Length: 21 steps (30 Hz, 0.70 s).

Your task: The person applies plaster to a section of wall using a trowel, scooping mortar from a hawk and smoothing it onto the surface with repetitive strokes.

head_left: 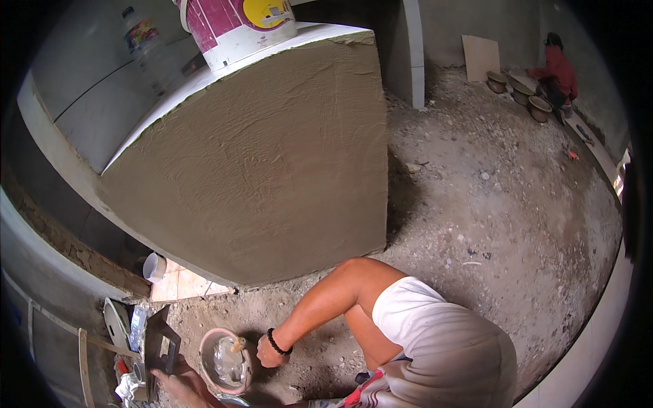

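Note:
At the lower left, my left hand (182,382) is closed on a dark plastering float (156,340), its flat plate held upright. My right hand (271,352), with a black bead bracelet at the wrist, is down by the rim of a round clay-coloured bowl (207,348). Its fingers are curled, and what they hold, if anything, is hidden. Inside the bowl is greyish wet stuff, and a tool's wooden handle (238,345) sticks up at the rim nearest my right hand. In front stands a low wall (286,163) coated in brown-grey plaster.
A white and magenta bucket (235,34) and a plastic bottle (144,41) stand above the wall. A white tub (154,267) lies near floor tiles. Rough ground (476,197) stretches right, where another person (558,71) crouches beside several bowls (540,109).

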Available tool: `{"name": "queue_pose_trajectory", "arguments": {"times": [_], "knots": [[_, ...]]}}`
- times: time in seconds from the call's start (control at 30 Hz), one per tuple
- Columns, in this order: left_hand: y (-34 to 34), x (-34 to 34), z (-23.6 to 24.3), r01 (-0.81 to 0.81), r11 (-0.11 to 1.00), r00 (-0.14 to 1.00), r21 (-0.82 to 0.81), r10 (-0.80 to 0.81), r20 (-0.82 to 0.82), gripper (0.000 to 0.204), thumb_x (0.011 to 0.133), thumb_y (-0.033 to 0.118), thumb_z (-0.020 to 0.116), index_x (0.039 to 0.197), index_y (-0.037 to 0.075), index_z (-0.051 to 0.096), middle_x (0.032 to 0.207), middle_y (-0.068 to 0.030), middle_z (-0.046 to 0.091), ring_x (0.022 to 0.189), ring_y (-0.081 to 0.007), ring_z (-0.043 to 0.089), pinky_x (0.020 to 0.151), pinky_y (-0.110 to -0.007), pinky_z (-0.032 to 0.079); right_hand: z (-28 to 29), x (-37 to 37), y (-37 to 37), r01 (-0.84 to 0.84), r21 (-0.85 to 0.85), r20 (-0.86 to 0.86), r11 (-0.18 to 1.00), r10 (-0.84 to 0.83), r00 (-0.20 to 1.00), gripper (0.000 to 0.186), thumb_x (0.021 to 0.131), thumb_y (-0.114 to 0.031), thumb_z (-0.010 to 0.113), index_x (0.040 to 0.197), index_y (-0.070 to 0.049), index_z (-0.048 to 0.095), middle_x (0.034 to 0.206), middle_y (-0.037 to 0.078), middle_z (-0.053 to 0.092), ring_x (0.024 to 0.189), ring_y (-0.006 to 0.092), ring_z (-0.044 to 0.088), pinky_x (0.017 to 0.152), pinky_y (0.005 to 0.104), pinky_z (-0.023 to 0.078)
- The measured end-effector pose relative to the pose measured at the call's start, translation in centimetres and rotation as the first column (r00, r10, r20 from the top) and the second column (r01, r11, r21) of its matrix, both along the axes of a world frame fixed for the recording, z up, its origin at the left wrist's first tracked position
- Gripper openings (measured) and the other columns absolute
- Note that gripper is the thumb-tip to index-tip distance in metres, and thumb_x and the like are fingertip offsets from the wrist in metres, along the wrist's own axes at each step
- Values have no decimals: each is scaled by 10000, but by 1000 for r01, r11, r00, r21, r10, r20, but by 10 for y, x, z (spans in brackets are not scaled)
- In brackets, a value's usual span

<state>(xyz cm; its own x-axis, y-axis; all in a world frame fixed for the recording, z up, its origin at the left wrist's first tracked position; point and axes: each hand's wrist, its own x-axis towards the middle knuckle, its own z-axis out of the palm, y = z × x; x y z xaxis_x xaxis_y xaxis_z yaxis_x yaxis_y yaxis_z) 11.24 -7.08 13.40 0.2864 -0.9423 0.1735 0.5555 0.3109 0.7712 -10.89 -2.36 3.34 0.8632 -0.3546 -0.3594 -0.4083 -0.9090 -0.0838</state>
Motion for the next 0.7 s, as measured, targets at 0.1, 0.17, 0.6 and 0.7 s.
{"name": "queue_pose_trajectory", "arguments": {"times": [0.1,0.17,0.6,0.7], "knots": [[-4,-12,1,-46,998,999,41,47,-24,467,1031,403,394,1210,-13,507,1056,-127,616,910,-234,591,839,-369,480,1,-3,-1,20,-1,1,1000,-20,1000,227,764,-153,645,928,-28,739,980,174,709,943,328,677,796,425,545],[-4,-22,3,-72,994,997,78,74,-23,477,1023,413,411,1217,-13,505,1061,-129,616,913,-237,592,836,-366,483,1,-5,1,34,-15,21,999,-34,999,225,766,-152,643,927,-28,739,979,171,710,942,326,677,799,424,545],[-2,-39,3,31,992,999,123,-27,-34,530,968,445,532,1138,-56,495,1009,-123,593,927,-215,576,829,-338,493,5,-9,2,28,-11,14,1000,-27,1000,232,775,-147,641,939,-9,732,986,177,708,945,330,676,811,427,542],[-3,-34,1,43,989,999,138,-39,-28,517,959,438,554,1135,-44,506,1034,-117,597,926,-211,573,831,-336,485,3,-9,1,38,17,17,999,-38,999,226,771,-138,642,933,-9,732,981,178,708,944,330,676,803,429,544]]}}
